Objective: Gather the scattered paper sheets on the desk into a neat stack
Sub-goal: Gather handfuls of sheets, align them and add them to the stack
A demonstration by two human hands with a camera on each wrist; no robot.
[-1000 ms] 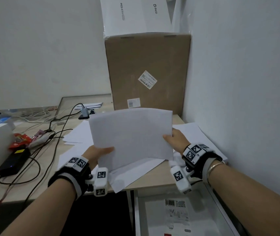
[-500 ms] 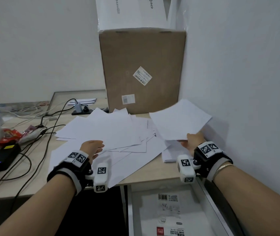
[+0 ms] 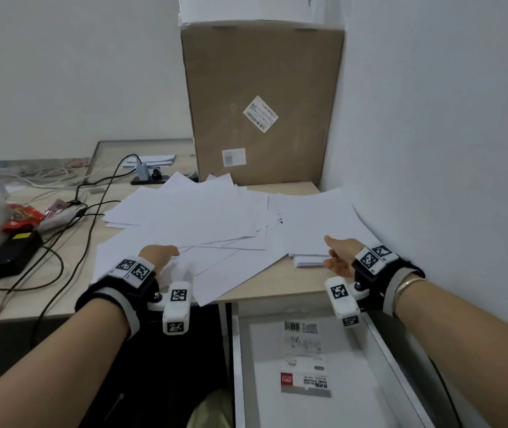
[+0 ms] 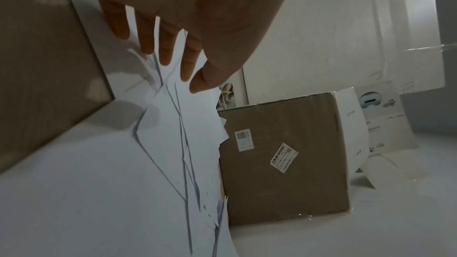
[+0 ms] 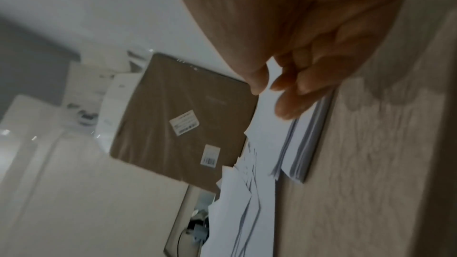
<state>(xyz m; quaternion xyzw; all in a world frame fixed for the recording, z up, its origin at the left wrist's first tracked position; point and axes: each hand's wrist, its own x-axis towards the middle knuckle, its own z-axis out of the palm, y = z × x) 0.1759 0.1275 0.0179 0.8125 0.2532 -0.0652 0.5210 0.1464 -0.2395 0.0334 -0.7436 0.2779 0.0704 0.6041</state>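
left hand (image 4: 183, 26) spread over loose sheets (image 3: 203, 223) | right hand (image 5: 309, 69) relaxed by stack (image 5: 304, 144), edges only wrist-visible

Bare forearms, no sleeves. Each wrist carries a black strap with a grey band, topped by white blocks printed with black square-code markers. A white camera housing juts from each strap (a small screw shows at the mount). Thin gold bangle (image 3: 408, 281) on right wrist.
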